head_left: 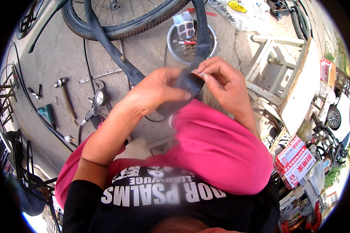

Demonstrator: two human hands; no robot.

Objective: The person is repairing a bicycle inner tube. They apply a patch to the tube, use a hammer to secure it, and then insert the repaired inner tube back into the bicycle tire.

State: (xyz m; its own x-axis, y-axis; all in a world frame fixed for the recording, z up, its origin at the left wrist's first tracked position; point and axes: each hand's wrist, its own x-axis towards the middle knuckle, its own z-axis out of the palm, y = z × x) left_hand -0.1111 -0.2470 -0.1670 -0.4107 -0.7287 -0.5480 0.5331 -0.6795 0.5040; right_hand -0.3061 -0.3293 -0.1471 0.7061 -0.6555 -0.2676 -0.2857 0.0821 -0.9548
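A black bicycle inner tube [106,42] is held just above pink clothing [221,147], clasped between thumb and fingers of the left hand [159,91]. Beside it, a small thin piece [198,73] is pinched by the right hand [227,83], fingertips nearly closed. Beyond, a round basin [214,37] is overhung by the tube, near a bicycle wheel [138,30].

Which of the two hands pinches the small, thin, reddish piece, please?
The bare right hand: its fingers pinch that small, thin, reddish piece. The bare left hand instead grips the black rubber tube.
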